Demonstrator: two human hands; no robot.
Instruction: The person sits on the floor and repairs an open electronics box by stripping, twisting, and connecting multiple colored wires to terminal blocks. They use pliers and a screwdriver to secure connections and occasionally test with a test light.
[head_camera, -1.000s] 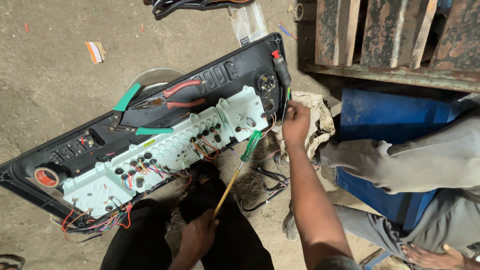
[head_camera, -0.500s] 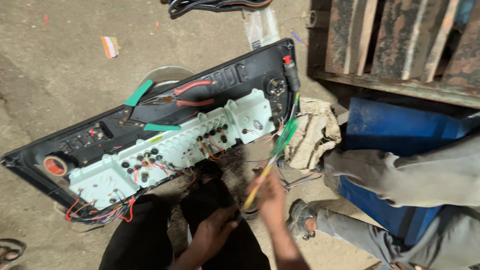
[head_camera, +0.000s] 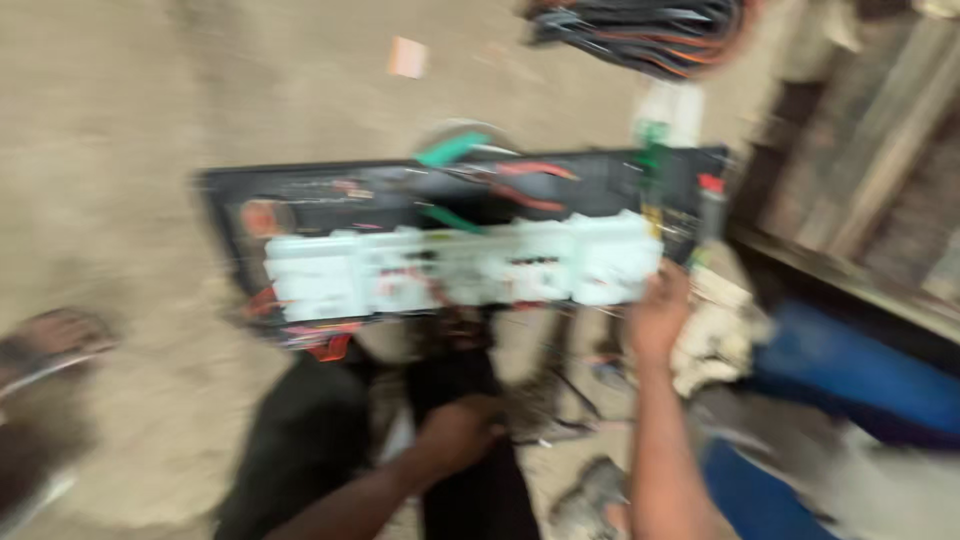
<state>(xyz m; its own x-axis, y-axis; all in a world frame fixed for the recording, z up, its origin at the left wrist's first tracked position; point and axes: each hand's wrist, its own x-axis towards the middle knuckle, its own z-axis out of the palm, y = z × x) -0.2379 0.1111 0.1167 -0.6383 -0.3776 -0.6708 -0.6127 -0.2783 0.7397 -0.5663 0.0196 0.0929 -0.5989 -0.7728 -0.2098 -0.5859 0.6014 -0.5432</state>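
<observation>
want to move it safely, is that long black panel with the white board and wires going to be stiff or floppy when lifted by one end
The long black panel looks like moulded plastic, so probably stiff, though its length may let it flex or twist. The right hand is at its right end only, so the far end may sag or swing. The loose red wires hanging below could snag. The picture is blurred.

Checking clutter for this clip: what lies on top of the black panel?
On the black panel sits a long pale white circuit housing, with green strips and red wires above it. The right hand grips its lower right edge. Motion blur hides finer parts, and whatever lies beneath is covered.
</observation>
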